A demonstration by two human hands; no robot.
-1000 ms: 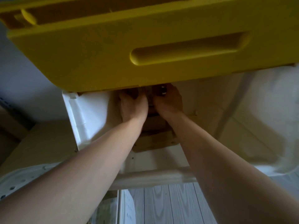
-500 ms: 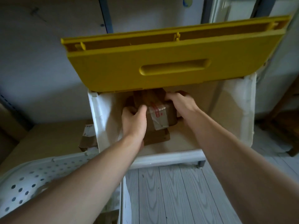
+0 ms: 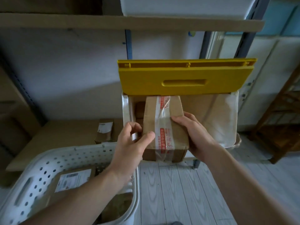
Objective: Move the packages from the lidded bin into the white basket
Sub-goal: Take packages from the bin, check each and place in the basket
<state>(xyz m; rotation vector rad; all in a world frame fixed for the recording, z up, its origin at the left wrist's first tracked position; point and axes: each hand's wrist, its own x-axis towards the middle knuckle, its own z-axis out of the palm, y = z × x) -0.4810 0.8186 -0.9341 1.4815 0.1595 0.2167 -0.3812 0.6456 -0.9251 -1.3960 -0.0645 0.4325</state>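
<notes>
box (image 3: 164, 125) between both grips | left hand (image 3: 131, 143), right hand (image 3: 193, 133) clasp it

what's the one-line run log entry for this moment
step: lift out | both hands grip taped cardboard package above lidded bin | yellow lid up | white basket lower left, holds labelled package

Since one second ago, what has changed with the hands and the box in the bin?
Both hands reached deep under the yellow plastic lid; now the left hand and right hand grip the taped brown cardboard package and have lifted it out, above the white bin's front edge. The lid stayed open, and the white perforated basket stayed at lower left.
</notes>
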